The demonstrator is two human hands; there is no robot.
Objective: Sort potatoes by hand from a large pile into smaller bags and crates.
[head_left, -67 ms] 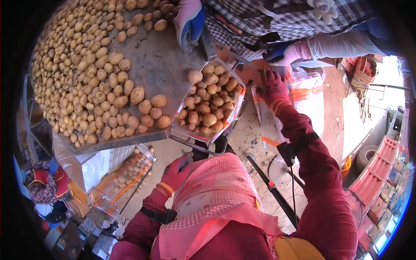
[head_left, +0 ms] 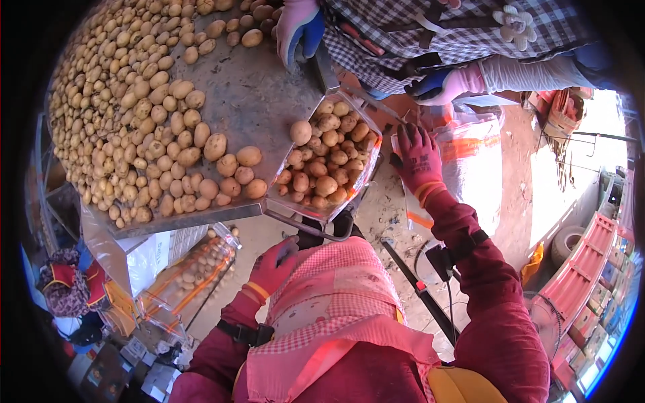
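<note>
My right hand (head_left: pixel 419 160), in a pink glove with dark fingertips, reaches out palm down, fingers spread and holding nothing. Clear plastic bags with orange bands (head_left: pixel 470 144) lie below and beside it. Close to my checked pink apron (head_left: pixel 329 269), my left hand (head_left: pixel 272 267) rests with its fingers loosely curled and nothing visible in them. In front of me an open bag of potatoes (head_left: pixel 324 158) hangs at the corner of a metal sorting table (head_left: pixel 242 107). One potato (head_left: pixel 301 132) sits at the bag's edge.
Loose potatoes (head_left: pixel 141 114) cover the table's left side. Across from me, a co-worker's gloved hand (head_left: pixel 300 33) touches the table and the other gloved hand (head_left: pixel 437 87) is near the bags. Filled potato bags (head_left: pixel 195 272) stand lower left. A black bar (head_left: pixel 430 302) slants beside my apron.
My right hand has drawn back slightly left and toward me, off the far end of the bags. The co-worker has shifted a little to the right. My left hand stays put.
</note>
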